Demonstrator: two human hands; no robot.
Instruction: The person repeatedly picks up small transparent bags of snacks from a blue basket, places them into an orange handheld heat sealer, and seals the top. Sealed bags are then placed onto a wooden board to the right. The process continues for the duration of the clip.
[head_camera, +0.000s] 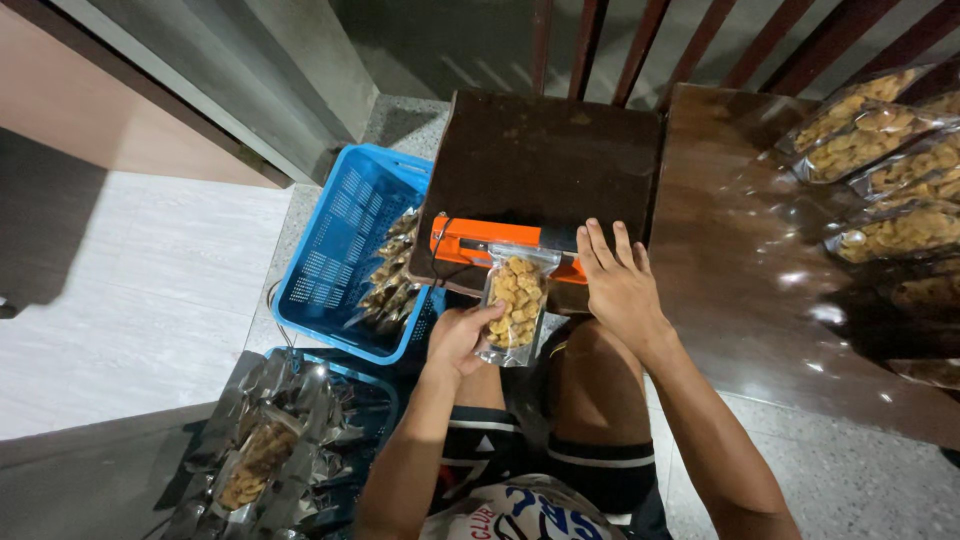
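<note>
Fingers of left hand (462, 335) pinch snack pouch (515, 300); right hand (615, 280) presses flat, spread, on orange sealer (480, 243).

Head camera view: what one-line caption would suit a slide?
Left hand holds a clear snack pouch in an orange sealer while the right hand presses down.

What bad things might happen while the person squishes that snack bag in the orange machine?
1. The right hand presses the orange sealer with fingers close to the bar, so they might get pinched or burned.
2. The left hand holds the snack bag only at its side; it may tilt and seal crooked.
3. The sealer sits at the edge of the dark board, so hard pressing might tip it.
</note>
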